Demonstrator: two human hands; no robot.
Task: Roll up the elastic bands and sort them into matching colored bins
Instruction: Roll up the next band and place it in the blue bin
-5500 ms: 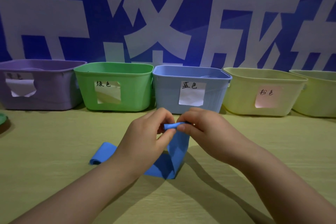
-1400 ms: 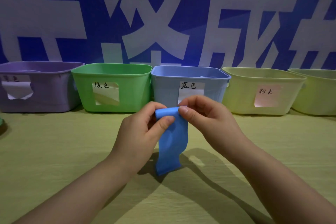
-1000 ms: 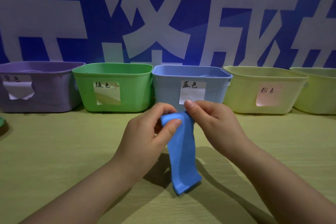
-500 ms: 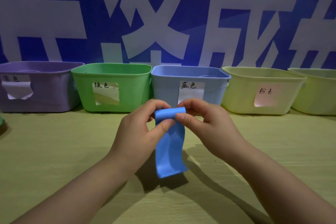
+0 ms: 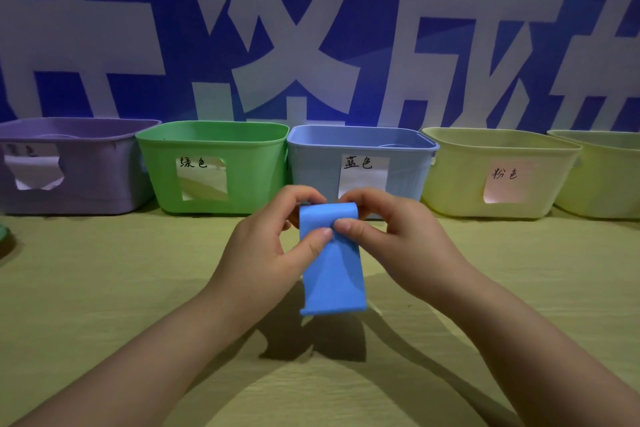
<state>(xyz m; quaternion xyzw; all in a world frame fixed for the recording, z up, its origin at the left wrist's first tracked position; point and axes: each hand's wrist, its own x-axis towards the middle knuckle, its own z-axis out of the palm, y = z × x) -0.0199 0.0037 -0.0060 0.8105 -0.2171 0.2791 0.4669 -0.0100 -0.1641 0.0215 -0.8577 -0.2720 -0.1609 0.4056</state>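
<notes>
A blue elastic band (image 5: 332, 274) hangs in the air above the table, its top end wound into a small roll. My left hand (image 5: 266, 246) pinches the roll from the left with thumb in front. My right hand (image 5: 394, 239) pinches it from the right, thumb on the front. The loose tail hangs down with its lower edge just above the tabletop. Directly behind my hands stands the blue bin (image 5: 311, 163) with a paper label.
A row of bins lines the back of the yellow-green table (image 5: 104, 288): purple bin (image 5: 97, 177), green bin (image 5: 166, 166), blue one, a pale yellow bin (image 5: 457, 177) labelled pink, another pale yellow bin (image 5: 609, 177). A green object (image 5: 4, 232) peeks in at the left edge.
Over the earlier frames the band has come off the table and its hanging tail has grown shorter while the roll at the top has thickened. Both hands stay in front of the blue bin.
</notes>
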